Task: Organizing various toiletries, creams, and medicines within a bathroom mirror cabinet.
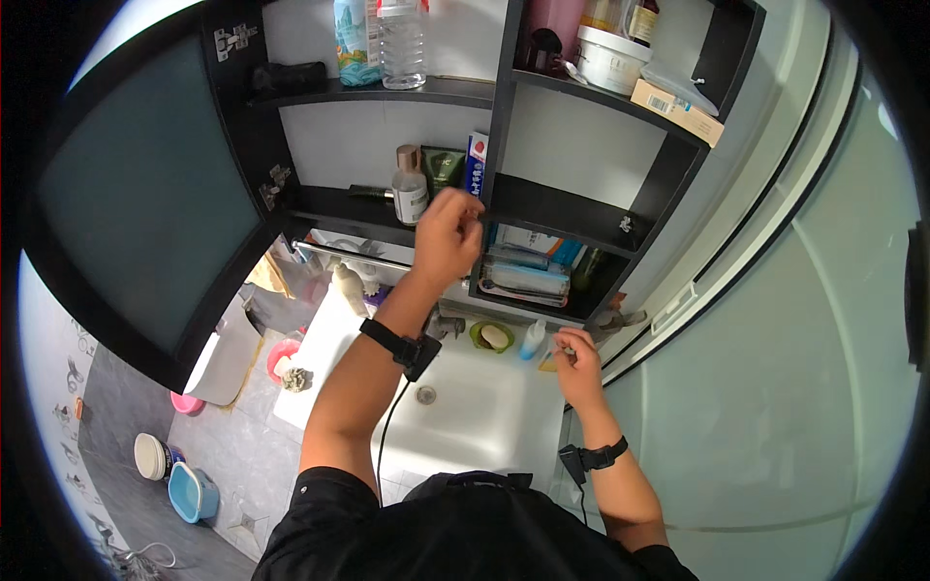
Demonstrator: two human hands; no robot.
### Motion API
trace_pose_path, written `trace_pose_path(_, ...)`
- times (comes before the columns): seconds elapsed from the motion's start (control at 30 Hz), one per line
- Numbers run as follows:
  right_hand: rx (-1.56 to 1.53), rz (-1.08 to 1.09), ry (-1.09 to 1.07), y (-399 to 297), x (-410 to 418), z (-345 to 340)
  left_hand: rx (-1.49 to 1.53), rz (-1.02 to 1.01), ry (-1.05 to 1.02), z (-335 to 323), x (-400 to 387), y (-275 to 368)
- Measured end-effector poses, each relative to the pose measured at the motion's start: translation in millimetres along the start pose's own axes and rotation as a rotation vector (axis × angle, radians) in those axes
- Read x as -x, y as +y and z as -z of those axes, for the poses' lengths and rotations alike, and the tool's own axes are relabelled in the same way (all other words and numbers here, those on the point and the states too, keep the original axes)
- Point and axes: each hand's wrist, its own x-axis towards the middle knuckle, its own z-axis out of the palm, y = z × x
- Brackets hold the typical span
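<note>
My left hand (448, 236) is raised in front of the middle shelf of a dark wall cabinet, its fingers curled. Beside it on that shelf stand a clear bottle with a copper-coloured cap (410, 187), a dark green squeeze tube (442, 168) and an upright blue and white carton (476, 161). The palm faces away, so whether the fingers hold anything is hidden. Over the right rim of the white washbasin (479, 407), my right hand (579, 369) hangs with loosely bent fingers and nothing visible in it. A small blue and white bottle (532, 340) stands left of it.
The mirrored cabinet door (145, 196) swings out at left. A large water bottle (403, 47) and a white tub (612, 62) stand on upper shelves. Toothbrushes (524, 285) lie in the lower cubby. A green soap dish (492, 337) sits behind the basin. A glass shower panel (770, 363) borders the right.
</note>
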Motion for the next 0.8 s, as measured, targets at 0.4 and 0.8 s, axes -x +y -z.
trace_pose_path(0.4,-0.035,-0.122,0.019,22.0,31.1,8.6,-0.29,0.039,-0.093,8.3,-78.9,-20.4)
trace_pose_path(0.8,-0.065,-0.189,0.057,34.2,47.8,11.2,-0.317,0.02,-0.076,-2.7,-83.7,-40.3)
